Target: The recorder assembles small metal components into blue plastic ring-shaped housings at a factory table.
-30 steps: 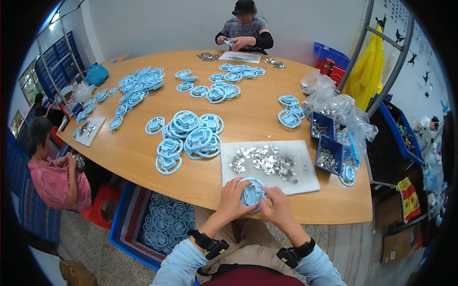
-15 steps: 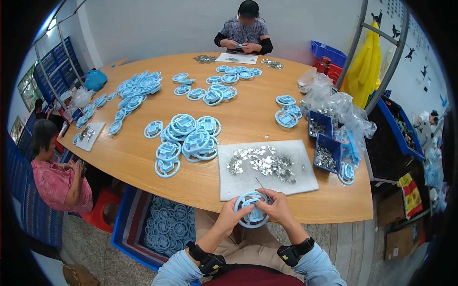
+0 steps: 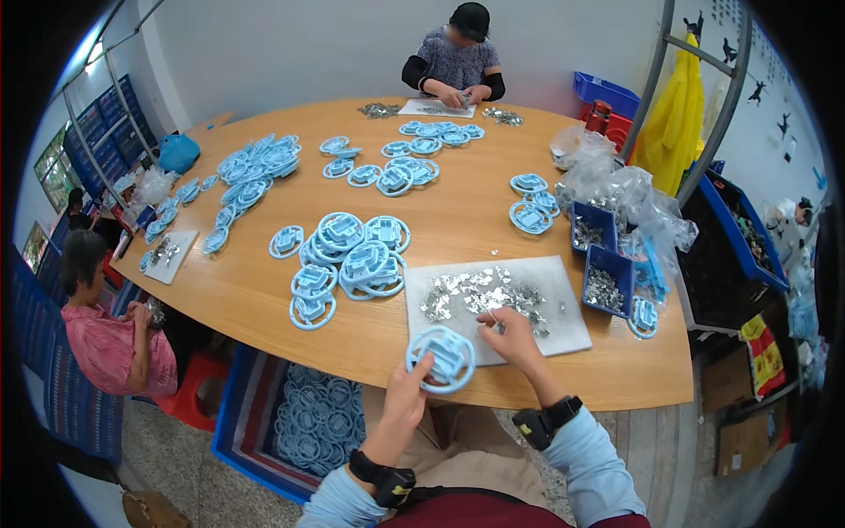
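My left hand (image 3: 407, 393) grips a round light-blue plastic ring part (image 3: 449, 356) with a raised block in its middle, thumb on the rim. It is held over the table's near edge, beside a white pad (image 3: 427, 330). My right hand (image 3: 509, 336) is over the pad, fingers pinched on what looks like a thin metal tool, mostly hidden by the fingers. Small shiny metal pieces (image 3: 480, 290) lie scattered on the pad under and beyond those fingers. Left of the pad is a pile of similar light-blue ring parts (image 3: 343, 255).
Two blue bins (image 3: 607, 280) of metal pieces stand right of the pad, by plastic bags (image 3: 607, 189). More ring parts (image 3: 260, 158) cover the table's far left. A blue crate (image 3: 242, 405) of them is below. One co-worker (image 3: 453, 66) sits opposite, another (image 3: 119, 334) at left.
My right hand has left the ring part and moved forward over the metal pieces. My left hand has shifted slightly left with the ring part. The co-worker opposite has lowered their hands to their pad.
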Action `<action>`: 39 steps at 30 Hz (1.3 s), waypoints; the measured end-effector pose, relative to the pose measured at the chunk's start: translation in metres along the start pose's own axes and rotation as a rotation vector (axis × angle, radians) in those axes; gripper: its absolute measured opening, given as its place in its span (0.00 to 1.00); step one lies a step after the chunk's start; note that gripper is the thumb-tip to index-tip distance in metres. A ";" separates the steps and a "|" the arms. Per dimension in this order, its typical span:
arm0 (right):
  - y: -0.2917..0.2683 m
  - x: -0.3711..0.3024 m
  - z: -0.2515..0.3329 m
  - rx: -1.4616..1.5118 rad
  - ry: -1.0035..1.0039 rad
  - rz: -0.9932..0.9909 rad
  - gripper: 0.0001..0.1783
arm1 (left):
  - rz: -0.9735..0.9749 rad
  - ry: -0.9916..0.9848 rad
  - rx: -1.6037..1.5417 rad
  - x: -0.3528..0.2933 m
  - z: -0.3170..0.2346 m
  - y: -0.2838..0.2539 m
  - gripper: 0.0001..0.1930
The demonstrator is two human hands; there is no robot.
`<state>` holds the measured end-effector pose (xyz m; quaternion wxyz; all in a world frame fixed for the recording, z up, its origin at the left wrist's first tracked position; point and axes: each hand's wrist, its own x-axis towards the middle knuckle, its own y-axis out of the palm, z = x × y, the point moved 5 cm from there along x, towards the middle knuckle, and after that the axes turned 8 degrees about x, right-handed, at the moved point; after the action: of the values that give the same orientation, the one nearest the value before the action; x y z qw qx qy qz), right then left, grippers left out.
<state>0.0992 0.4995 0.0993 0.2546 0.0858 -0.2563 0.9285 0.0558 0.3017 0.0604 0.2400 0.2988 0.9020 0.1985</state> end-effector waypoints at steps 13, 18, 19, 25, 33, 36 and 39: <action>0.006 0.030 0.005 -0.555 -0.064 0.106 0.09 | 0.400 -0.420 0.416 -0.038 0.011 0.008 0.17; -0.005 0.007 0.003 -0.422 0.138 0.228 0.09 | 0.505 0.143 1.203 -0.026 -0.031 0.002 0.13; -0.012 0.006 -0.001 -0.428 0.142 0.226 0.09 | 0.473 0.382 1.333 -0.018 -0.045 0.009 0.17; -0.015 0.000 -0.004 -0.250 0.022 0.129 0.09 | 0.593 0.875 1.643 0.020 -0.058 0.043 0.34; 0.001 0.005 0.006 -0.456 -0.203 0.345 0.06 | 0.354 0.805 1.644 0.024 -0.047 0.034 0.37; 0.002 0.007 0.008 -0.461 -0.225 0.345 0.05 | 0.240 0.812 1.596 0.023 -0.036 0.030 0.37; 0.002 0.013 0.006 -0.481 -0.207 0.385 0.06 | 0.172 0.846 1.483 0.024 -0.033 0.024 0.37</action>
<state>0.0872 0.5008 0.1078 0.0598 0.0669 -0.5044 0.8588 0.0312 0.3270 0.0917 -0.3900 0.3467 0.7865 -0.3303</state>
